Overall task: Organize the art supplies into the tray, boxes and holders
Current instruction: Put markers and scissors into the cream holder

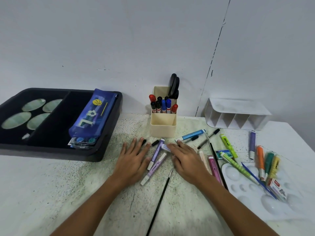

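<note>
Purple markers [156,160] btwn flat hands [160,159]

between the fingers [136,147] of both hands lie 2 lilac markers [156,155] with white caps. beyond the fingertips, a cream holder [163,124] keeps red, black and blue markers. the worktop [85,176] is pale, black-speckled; the tray [51,151] black; the pencil case [92,116] blue, ball-patterned.

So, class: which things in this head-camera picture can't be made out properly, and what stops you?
- Scissors blades: hidden inside the cream holder.
- Pen under the left hand: only its black tip shows.
- Eraser box on the palette: print too small to read.
- Pencil case contents: hidden by the fabric.
</note>
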Demonstrator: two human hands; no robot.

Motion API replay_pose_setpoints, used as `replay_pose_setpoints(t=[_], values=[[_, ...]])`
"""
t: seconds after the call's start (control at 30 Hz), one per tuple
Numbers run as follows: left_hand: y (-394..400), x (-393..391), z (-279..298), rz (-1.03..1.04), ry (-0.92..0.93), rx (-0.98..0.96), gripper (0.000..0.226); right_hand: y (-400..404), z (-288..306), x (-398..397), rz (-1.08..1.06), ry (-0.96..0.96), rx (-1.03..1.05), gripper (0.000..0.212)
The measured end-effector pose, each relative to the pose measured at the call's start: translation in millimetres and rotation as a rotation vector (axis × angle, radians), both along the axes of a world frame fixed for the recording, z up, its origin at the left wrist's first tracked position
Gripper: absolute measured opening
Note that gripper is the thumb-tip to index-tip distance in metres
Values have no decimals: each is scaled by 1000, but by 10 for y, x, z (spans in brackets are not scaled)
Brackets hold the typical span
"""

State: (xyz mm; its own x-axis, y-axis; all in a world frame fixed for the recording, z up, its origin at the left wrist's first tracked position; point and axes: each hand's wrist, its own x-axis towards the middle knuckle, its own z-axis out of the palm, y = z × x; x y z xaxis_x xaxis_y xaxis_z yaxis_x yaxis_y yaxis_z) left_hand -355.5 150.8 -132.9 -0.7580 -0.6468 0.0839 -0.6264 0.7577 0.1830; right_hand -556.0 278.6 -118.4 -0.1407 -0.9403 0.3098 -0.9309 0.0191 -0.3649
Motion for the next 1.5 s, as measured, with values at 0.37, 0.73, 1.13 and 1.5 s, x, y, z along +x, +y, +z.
replay_pose_setpoints(t=[0.37,0.73,1.13,1.5], values=[[376,32,-15,-304,28,-192,56,235,170,-17,-81,-143,-312,22],[815,-196,31,-150,314,-156,30,394,184,-29,-191,-394,-289,25],[861,-346,352,76,824,327,15,281,582,113,-51,-1251,-31,13],[919,-559,698,162,777,1438,28,236,962,-301,-226,-1115,-148,9]])
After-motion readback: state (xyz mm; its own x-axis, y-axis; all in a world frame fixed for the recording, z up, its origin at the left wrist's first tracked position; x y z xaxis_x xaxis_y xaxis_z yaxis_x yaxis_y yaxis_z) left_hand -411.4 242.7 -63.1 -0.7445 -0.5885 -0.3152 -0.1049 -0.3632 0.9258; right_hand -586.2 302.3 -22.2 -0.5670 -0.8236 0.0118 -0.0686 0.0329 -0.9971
